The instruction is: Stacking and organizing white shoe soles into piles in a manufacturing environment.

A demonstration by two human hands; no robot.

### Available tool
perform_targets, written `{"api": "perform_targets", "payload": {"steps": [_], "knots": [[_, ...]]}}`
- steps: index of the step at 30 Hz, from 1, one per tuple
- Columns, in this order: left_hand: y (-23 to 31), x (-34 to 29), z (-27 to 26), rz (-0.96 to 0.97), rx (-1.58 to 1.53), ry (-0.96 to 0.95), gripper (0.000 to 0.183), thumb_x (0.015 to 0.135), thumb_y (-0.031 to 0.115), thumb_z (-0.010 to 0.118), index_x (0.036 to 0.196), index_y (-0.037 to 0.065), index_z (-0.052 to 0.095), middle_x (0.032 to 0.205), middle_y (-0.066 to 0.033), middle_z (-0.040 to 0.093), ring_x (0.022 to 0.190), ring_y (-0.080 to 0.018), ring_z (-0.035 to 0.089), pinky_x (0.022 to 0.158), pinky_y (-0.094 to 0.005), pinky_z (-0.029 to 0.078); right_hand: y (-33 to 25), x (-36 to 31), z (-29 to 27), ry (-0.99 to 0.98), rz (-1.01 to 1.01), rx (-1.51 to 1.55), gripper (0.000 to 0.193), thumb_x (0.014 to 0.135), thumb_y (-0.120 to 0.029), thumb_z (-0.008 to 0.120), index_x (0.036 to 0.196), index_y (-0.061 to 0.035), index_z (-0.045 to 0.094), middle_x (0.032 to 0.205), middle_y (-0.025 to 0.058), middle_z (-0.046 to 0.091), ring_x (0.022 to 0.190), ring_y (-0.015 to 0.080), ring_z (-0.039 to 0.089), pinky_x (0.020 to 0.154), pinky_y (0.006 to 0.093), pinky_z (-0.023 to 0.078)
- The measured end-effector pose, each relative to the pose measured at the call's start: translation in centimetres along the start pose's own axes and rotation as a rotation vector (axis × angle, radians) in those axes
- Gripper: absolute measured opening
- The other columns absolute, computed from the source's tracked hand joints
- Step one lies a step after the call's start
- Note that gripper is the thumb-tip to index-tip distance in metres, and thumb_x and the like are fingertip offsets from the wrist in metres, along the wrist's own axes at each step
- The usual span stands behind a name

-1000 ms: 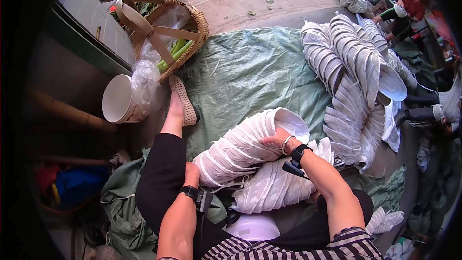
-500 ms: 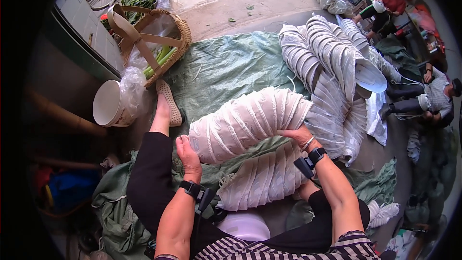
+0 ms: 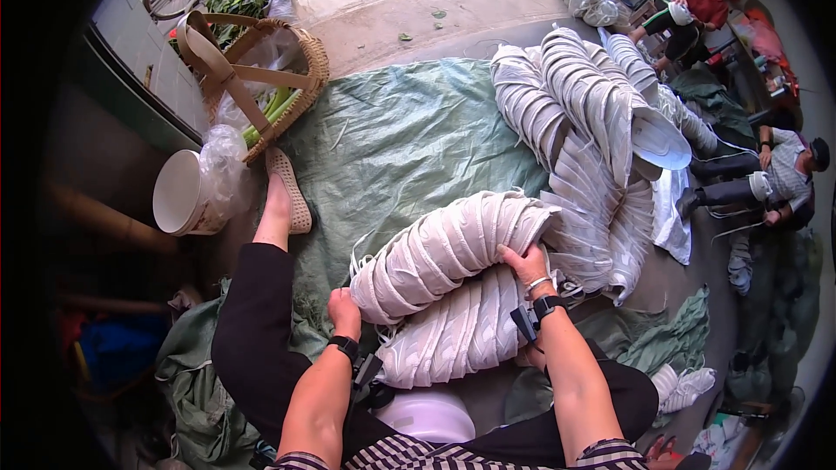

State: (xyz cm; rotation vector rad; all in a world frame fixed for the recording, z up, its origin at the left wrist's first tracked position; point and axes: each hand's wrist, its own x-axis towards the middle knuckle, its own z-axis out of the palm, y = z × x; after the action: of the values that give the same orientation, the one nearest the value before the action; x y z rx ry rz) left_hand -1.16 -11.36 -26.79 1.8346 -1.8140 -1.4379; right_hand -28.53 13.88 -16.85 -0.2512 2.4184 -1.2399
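Observation:
A long curved stack of nested whitish shoe uppers (image 3: 448,248) lies slanted in front of me, with loose laces at its left end. My left hand (image 3: 345,313) is closed at that left end, its fingers curled against the edge. At the other end my right hand (image 3: 528,270) grips from below, thumb on the outer side and the remaining fingers partly hidden. Close under it, nearer my lap, rests a second nested stack (image 3: 457,331), partly covered by the first. More stacks of the same uppers (image 3: 588,96) are heaped at the far right.
Green woven sheeting (image 3: 392,130) covers the ground ahead. To the left are a wicker basket (image 3: 315,61) with greens and a white bucket (image 3: 177,191). A lilac round tub or stool (image 3: 427,415) is between my legs. Two people (image 3: 701,0) sit at the right, holding white pieces.
The held stack has come down toward me, closer over the lower stack. My left fingers, stretched out before, are now curled at its end. My right hand has moved slightly left and down.

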Motion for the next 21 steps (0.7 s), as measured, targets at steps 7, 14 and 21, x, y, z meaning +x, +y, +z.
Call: {"api": "perform_targets", "payload": {"steps": [7,14,21], "knots": [[-0.2,0.2,-0.3,-0.048,-0.136,-0.177,0.027,0.078,0.018,0.04,0.076,-0.004,0.054,0.072,-0.0198,0.056,0.064,-0.0286,0.046,0.063,-0.0371,0.038,-4.6,-1.9,1.3,0.599,-0.313,-0.155,0.012,0.078,-0.014,0.06,0.08,-0.0047,0.053,0.072,0.0044,0.053,0.062,0.0147,0.05,0.058,0.0279,0.042],[-0.1,0.6,-0.5,-0.14,-0.297,-0.191,0.025,0.077,0.017,0.04,0.072,-0.003,0.054,0.073,-0.0167,0.057,0.064,-0.0236,0.044,0.062,-0.0371,0.036,-9.2,-3.9,8.3,-0.092,-0.515,-0.362,0.022,0.074,-0.014,0.06,0.093,-0.0056,0.055,0.087,0.013,0.056,0.075,0.0309,0.057,0.067,0.0389,0.045],[4.1,-0.1,-2.5,-0.382,-0.647,-0.955,0.032,0.084,0.013,0.048,0.114,0.003,0.052,0.112,-0.0058,0.056,0.099,-0.0182,0.055,0.085,-0.034,0.043,-9.4,-1.5,6.4,-0.557,0.184,-0.039,0.024,0.075,-0.022,0.061,0.083,0.0006,0.058,0.064,0.0053,0.056,0.057,0.0132,0.055,0.052,0.0294,0.045]]}}
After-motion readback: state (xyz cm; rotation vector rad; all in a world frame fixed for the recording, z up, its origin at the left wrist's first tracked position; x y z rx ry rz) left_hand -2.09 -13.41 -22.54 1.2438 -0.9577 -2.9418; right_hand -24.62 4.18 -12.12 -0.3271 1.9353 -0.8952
